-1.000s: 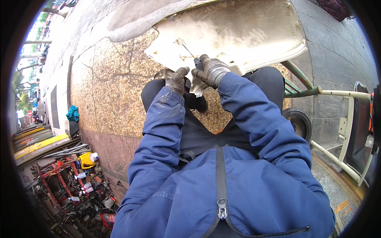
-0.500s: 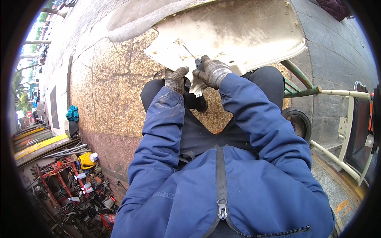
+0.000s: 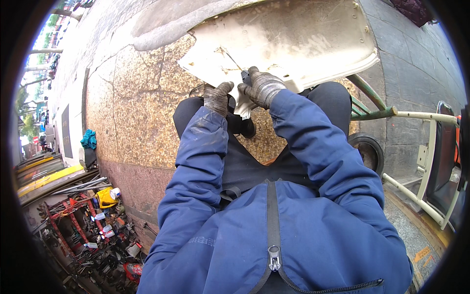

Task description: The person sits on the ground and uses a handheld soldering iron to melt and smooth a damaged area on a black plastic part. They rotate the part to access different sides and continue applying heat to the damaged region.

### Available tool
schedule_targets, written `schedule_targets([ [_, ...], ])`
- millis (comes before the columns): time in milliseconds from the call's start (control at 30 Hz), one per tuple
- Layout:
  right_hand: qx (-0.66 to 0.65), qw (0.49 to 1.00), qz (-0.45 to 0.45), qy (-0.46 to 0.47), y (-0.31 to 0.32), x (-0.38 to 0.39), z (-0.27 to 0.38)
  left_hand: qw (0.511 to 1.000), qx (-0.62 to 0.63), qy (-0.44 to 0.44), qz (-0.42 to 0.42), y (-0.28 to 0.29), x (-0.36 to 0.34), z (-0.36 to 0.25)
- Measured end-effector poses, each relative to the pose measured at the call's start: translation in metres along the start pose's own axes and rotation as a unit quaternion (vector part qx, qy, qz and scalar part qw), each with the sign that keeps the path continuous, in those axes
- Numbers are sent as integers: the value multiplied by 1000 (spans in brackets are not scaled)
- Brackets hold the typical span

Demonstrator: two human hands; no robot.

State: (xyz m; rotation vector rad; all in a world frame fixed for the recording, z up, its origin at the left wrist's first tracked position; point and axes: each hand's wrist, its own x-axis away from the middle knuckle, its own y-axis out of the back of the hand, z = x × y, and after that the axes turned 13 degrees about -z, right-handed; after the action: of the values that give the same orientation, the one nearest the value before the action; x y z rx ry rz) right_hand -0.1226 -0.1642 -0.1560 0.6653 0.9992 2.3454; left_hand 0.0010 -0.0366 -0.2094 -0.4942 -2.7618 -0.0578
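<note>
A large off-white moulded panel (image 3: pixel 303 36), scuffed and dirty, lies across my knees and reaches away from me. My left hand (image 3: pixel 217 98), in a grey knit work glove, is closed on the panel's near edge, thumb on top. Beside it my gloved right hand (image 3: pixel 264 89) grips a black-handled tool with a thin metal shaft (image 3: pixel 235 61). That shaft slants up and left over the panel, toward a rough, marked spot (image 3: pixel 220 50). A narrow tab of the panel (image 3: pixel 242 109) hangs down between my hands. Fingers under the panel are hidden.
Green metal tubing (image 3: pixel 374 113) and a small black wheel (image 3: pixel 366 152) stand by my right knee. Further right is a chair with a pale frame (image 3: pixel 431 161). A cluttered heap of tools and bottles (image 3: pixel 98 235) lies at lower left, near a teal cloth (image 3: pixel 89 139).
My right hand and the tool shift very slightly. My left hand and the panel stay where they were.
</note>
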Motion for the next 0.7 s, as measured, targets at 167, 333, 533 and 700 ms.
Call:
schedule_targets([
  [167, 5, 1000, 4, -3, 0, 1, 1, 1000, -6, 25, 11, 1, -5, 2],
  [333, 6, 1000, 2, -5, -1, 2, 0, 1000, 15, 3, 15, 0, 0, 1],
  [533, -1, 1000, 5, -2, 0, 3, -1, 1000, 14, 11, 12, -3, 2, -3],
  [700, -5, 1000, 14, -7, 3, 4, 0, 999, -12, 46, -13, -3, 4, -6],
])
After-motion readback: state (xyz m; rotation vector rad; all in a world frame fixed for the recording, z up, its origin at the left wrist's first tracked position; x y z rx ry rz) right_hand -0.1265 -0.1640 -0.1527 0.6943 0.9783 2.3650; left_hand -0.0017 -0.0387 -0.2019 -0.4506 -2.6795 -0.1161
